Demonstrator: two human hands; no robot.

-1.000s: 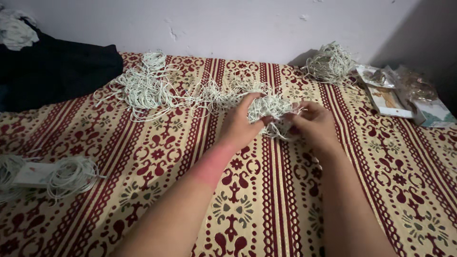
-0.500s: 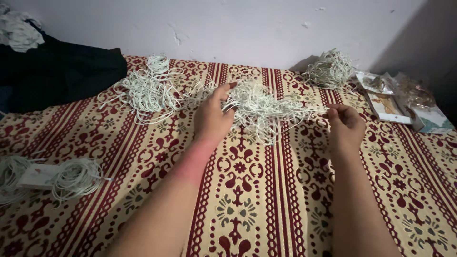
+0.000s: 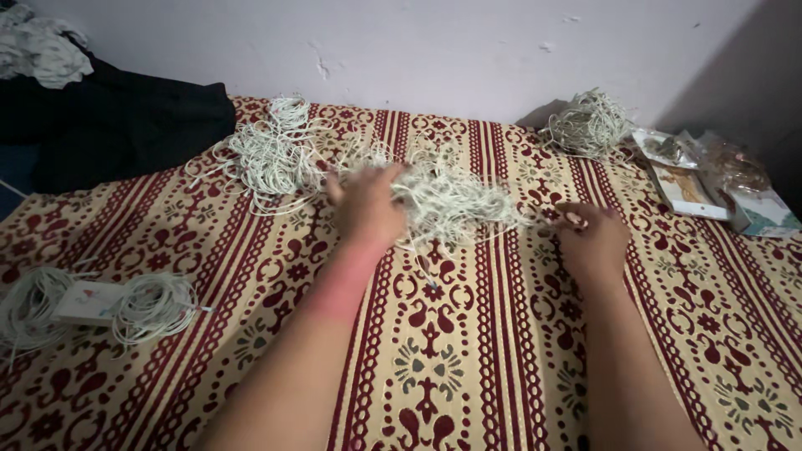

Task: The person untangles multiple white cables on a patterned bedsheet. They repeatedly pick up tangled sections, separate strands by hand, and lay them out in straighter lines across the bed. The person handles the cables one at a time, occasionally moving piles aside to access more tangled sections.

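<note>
A tangled bundle of pale cords lies on the patterned red and cream cloth near the middle. My left hand rests against the bundle's left side, fingers spread and blurred by motion. My right hand is to the right of it, thumb and fingers pinched on thin strands that run back to the bundle. A larger loose pile of cords spreads out behind my left hand.
Another cord pile sits by the wall at the back right, with plastic packets beside it. Two coiled cord bundles on a white card lie at the left. Dark clothing is heaped at the back left.
Both hands held the bundle bunched together, then pulled apart and stretched it. Now the left hand has dropped onto the bundle and the right hand has come slightly inward and lower.
</note>
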